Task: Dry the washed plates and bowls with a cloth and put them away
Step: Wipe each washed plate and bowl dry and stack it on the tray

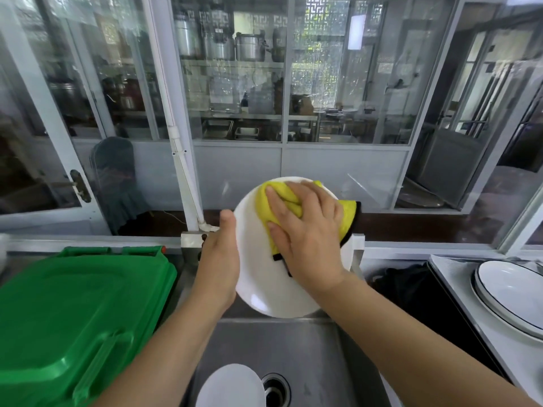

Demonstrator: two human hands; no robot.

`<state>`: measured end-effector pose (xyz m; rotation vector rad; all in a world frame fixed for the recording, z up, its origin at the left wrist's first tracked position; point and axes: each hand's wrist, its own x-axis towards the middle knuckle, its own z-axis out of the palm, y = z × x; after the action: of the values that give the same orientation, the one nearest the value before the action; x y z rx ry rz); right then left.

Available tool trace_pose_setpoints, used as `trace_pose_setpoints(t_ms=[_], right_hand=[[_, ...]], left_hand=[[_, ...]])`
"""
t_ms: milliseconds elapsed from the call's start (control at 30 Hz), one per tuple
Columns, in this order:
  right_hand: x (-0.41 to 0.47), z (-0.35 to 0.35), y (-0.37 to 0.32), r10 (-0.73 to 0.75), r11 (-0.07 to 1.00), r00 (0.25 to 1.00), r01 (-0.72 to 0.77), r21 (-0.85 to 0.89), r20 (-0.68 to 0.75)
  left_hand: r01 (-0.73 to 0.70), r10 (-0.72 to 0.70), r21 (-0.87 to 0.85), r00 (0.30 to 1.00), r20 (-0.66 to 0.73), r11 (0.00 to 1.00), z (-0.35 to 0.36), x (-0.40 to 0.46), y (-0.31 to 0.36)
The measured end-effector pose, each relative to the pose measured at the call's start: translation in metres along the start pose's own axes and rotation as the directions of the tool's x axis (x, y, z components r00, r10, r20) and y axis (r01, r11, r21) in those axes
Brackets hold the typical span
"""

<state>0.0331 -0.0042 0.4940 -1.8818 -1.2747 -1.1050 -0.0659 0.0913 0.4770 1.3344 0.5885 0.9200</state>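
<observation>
I see the green bin (79, 321) at lower left. My left hand (219, 259) grips the white plate (258, 277) by its left edge at frame centre, above the sink (308, 362). My right hand (305, 230), fingers spread, presses the yellow cloth (282, 198) on it. Stacked plates (511, 292) sit lower right.

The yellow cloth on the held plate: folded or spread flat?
Bunched. The yellow cloth wrinkles under the right hand pressing it on the white plate; the left hand grips the rim.

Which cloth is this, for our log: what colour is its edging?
Black edging on the yellow cloth, seen in the head view.
</observation>
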Motion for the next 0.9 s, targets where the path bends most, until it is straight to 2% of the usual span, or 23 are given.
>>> trace_pose_setpoints(t_ms=[67, 133, 233, 300, 367, 467, 600, 667, 700, 767, 833, 900], right_hand=[[-0.007, 0.005, -0.017, -0.078, 0.996, 0.997, 0.077, 0.045, 0.014], [-0.021, 0.010, -0.029, -0.159, 0.984, 0.986, 0.155, 0.089, 0.043], [-0.031, 0.014, -0.035, -0.176, 0.978, 0.983, 0.167, 0.125, 0.061], [-0.024, 0.015, -0.036, -0.161, 0.979, 0.986, 0.154, 0.130, 0.038], [-0.012, 0.015, -0.036, -0.112, 0.986, 0.994, 0.110, 0.127, 0.009], [0.010, 0.016, -0.024, 0.015, 0.994, 0.999, -0.012, 0.104, -0.029], [0.020, 0.011, 0.008, 0.170, 0.985, 0.985, -0.170, -0.003, -0.041], [0.014, 0.009, 0.023, 0.306, 0.951, 0.952, -0.307, 0.035, 0.017], [0.010, 0.009, 0.028, 0.410, 0.899, 0.909, -0.416, 0.136, 0.075], [0.001, 0.007, 0.031, 0.586, 0.662, 0.781, -0.615, 0.429, 0.215], [-0.005, 0.004, 0.031, 0.651, 0.338, 0.667, -0.682, 0.649, 0.363], [-0.010, 0.000, 0.034, 0.647, 0.098, 0.590, -0.692, 0.715, 0.482]], left_hand=[[0.077, -0.071, -0.131, 0.996, 0.048, 0.988, 0.001, 0.003, 0.001], [0.100, -0.076, -0.220, 0.991, 0.113, 0.970, -0.002, 0.004, 0.002], [0.125, -0.080, -0.248, 0.980, 0.183, 0.961, -0.008, 0.001, -0.002], [0.097, -0.059, -0.229, 0.984, 0.169, 0.969, -0.010, 0.002, -0.006], [0.039, -0.014, -0.207, 0.992, 0.122, 0.978, -0.007, 0.000, -0.006], [-0.086, 0.090, -0.066, 0.994, 0.055, 0.994, -0.006, -0.006, -0.007], [-0.078, 0.067, -0.102, 0.993, -0.100, 0.992, -0.016, -0.007, -0.009], [-0.076, 0.054, -0.151, 0.988, -0.144, 0.986, -0.019, -0.005, -0.008], [-0.079, 0.051, -0.172, 0.986, -0.161, 0.982, -0.020, -0.003, -0.008], [-0.092, 0.051, -0.206, 0.979, -0.195, 0.974, -0.021, 0.000, -0.009], [-0.087, 0.040, -0.241, 0.980, -0.194, 0.967, -0.022, 0.004, -0.012], [-0.066, 0.022, -0.246, 0.984, -0.179, 0.967, -0.021, 0.008, -0.016]])
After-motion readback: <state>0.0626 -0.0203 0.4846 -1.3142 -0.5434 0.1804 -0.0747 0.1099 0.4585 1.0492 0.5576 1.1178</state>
